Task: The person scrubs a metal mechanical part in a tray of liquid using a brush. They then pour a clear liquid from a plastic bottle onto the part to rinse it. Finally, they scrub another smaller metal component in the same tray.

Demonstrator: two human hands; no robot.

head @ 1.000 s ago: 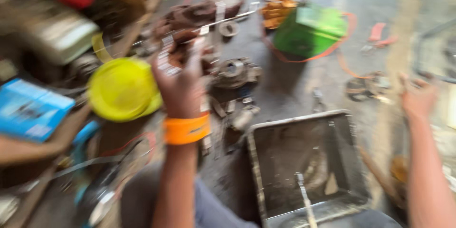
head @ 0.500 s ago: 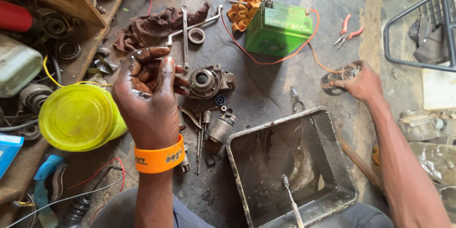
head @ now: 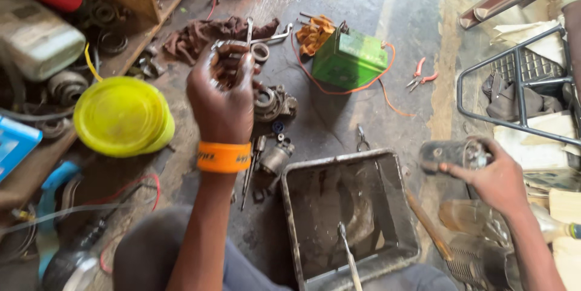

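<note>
The left hand (head: 223, 97), an orange band at its wrist, is raised with fingers curled together on a small dark part (head: 229, 68); what the part is cannot be told. Just beyond it lies a metal engine piece (head: 273, 103); to its left sits a yellow round lid (head: 121, 116), and farther ahead to its right a green rectangular box (head: 351, 59). The right hand (head: 493, 179) is clamped on a blurred dark cylindrical part (head: 455, 155). Between the hands stands a grimy metal tray (head: 289, 206).
</note>
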